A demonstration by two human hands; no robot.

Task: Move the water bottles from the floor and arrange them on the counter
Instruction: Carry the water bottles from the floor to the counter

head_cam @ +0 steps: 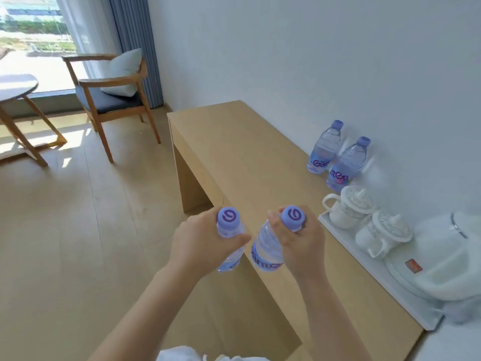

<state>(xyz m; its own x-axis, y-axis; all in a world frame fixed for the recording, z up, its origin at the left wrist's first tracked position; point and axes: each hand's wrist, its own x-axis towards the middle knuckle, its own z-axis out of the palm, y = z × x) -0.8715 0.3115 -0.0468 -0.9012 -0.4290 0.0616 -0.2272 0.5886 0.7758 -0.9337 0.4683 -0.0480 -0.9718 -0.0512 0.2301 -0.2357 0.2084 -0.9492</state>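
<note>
Bottles fill both of my hands: my left hand (201, 239) is wrapped round the neck of a clear plastic water bottle with a lilac cap (230, 239), and my right hand (296, 239) is clamped the same way on a second clear, lilac-capped water bottle (266, 247) whose body tilts in toward the first. I see both held in the air at the near front edge of the long pale wooden bench (242, 157), the left one over the wooden floor (78, 230) and the right one about over the bench edge, though the wide lens makes that hard for me to judge. Two more clear bottles with lilac caps, one behind (324, 148) and one nearer (346, 165), stand upright and just beside each other at the back of the bench, against the white wall (312, 61). Nearer to me along that wall lies a white tray (377, 272) carrying two white lidded cups (348, 207) and a white kettle (442, 261). Across the room I see a wooden armchair with a dark seat and pale cushion (112, 92) beside a blue curtain (135, 48), and a round white-topped table (18, 87) by the window.
</note>
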